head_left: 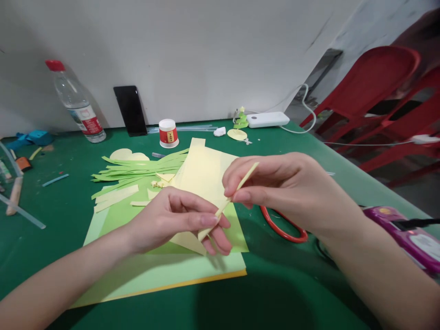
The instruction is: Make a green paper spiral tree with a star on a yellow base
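Observation:
A thin pale-yellow paper strip (pixel 225 204) is held between both hands above the green table. My left hand (pixel 178 220) pinches its lower end with thumb and fingers. My right hand (pixel 275 188) pinches it higher up, the strip's tip sticking out past the fingers. Under the hands lie a pale-yellow sheet (pixel 202 172) and light-green sheets (pixel 147 270). Behind them is a pile of cut green strips (pixel 137 172) and some yellow strips (pixel 115 195).
Red-handled scissors (pixel 283 227) lie under my right wrist. A purple device (pixel 409 238) sits at the right edge. At the back stand a water bottle (pixel 77 103), a dark phone (pixel 130 110), a small red-and-white jar (pixel 168 133) and a white power bank (pixel 268 119). Red chairs (pixel 378 87) stand right.

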A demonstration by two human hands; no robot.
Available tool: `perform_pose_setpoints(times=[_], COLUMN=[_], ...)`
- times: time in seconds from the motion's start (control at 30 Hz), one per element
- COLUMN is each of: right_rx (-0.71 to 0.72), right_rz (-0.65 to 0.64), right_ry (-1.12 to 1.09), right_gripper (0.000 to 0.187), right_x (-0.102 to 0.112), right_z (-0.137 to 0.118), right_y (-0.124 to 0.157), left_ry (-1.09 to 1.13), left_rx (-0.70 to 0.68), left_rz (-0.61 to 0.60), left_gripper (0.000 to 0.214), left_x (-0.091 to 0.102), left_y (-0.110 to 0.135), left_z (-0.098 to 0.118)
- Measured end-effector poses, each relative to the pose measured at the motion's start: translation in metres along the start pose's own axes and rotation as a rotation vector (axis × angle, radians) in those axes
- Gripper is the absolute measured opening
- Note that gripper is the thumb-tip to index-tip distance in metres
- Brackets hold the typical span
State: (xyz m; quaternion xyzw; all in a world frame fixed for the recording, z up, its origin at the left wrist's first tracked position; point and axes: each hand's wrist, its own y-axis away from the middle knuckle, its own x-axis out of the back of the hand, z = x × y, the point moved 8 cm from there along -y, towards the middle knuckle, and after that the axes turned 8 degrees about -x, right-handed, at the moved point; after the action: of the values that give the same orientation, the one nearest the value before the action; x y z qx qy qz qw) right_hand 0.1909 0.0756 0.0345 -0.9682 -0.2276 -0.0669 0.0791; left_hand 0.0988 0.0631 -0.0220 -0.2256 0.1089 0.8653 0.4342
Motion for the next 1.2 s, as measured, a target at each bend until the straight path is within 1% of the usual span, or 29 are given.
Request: perform_pose_setpoints(times=[0.1, 0.2, 0.37, 0.5, 0.63, 0.83, 1.03, 1.2], right_rx=[0.019, 0.028, 0.021, 0.008, 0.011, 0.023, 0.038, 0.024], right_rz=[-0.055, -0.087, -0.045, -0.022, 0.013, 0.044, 0.025, 0.001], right_ry=[-0.04, -0.063, -0.06, -0.017, 0.02, 0.044, 0.011, -0.035], right_gripper=[0.008, 0.007, 0.002, 0.009, 0.008, 0.01, 0.01, 0.007], right_x=[-0.002, -0.004, -0.002, -0.004, -0.004, 0.002, 0.002, 0.001], right_z=[-0.001, 0.0, 0.006, 0.007, 0.005, 0.003, 0.002, 0.004], right_y=[0.0, -0.001, -0.004, -0.003, -0.002, -0.002, 0.0, -0.003], left_ry=[0.056, 0.072, 0.044, 0.037, 0.013, -0.033, 0.004, 0.023], left_rx=[0.027, 0.027, 0.012, 0.0, -0.01, -0.014, -0.03, 0.009], left_rz=[-0.039, -0.011, 0.079, 0.136, 0.15, 0.108, 0.032, -0.019], left_gripper=[0.009, 0.007, 0.002, 0.001, 0.002, 0.007, 0.011, 0.012], left_x=[-0.004, -0.003, 0.002, 0.004, 0.007, 0.008, 0.002, -0.001], left_y=[-0.001, -0.001, -0.001, -0.001, -0.002, -0.001, -0.002, -0.001], left_z=[-0.001, -0.001, -0.002, -0.002, -0.002, -0.001, 0.001, -0.001])
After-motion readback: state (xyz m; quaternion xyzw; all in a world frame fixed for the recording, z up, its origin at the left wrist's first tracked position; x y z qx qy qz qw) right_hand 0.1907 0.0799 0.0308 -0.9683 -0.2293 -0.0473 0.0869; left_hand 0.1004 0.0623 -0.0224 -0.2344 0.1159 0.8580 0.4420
